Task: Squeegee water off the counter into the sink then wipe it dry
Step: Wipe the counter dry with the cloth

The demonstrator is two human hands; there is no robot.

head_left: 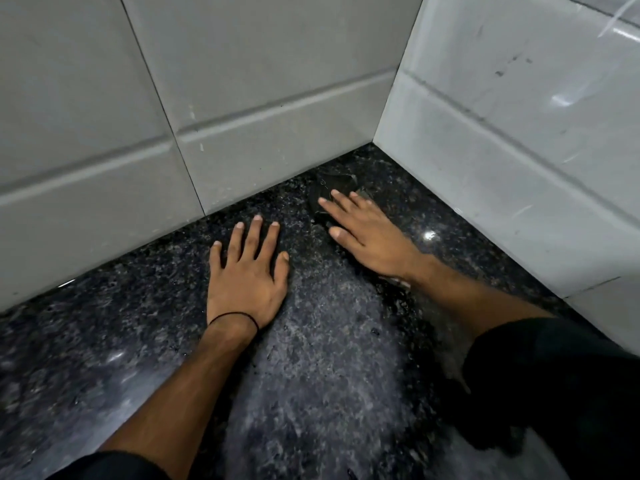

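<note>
A dark cloth [332, 188] lies flat on the black speckled table [104, 327], close to the far corner where the two tiled walls [263, 109] meet. The right hand [367, 233] presses down on it, palm flat and fingers spread, its grip wide apart and not clamped around the cloth; most of the cloth is hidden under the hand. The left hand [246, 275] rests flat on the bare table just beside it, fingers splayed, holding nothing, a thin black band [232, 317] at the wrist. Between the forearms the table shows a paler, dull patch. Dark sleeves [554, 375] cover both upper arms.
</note>
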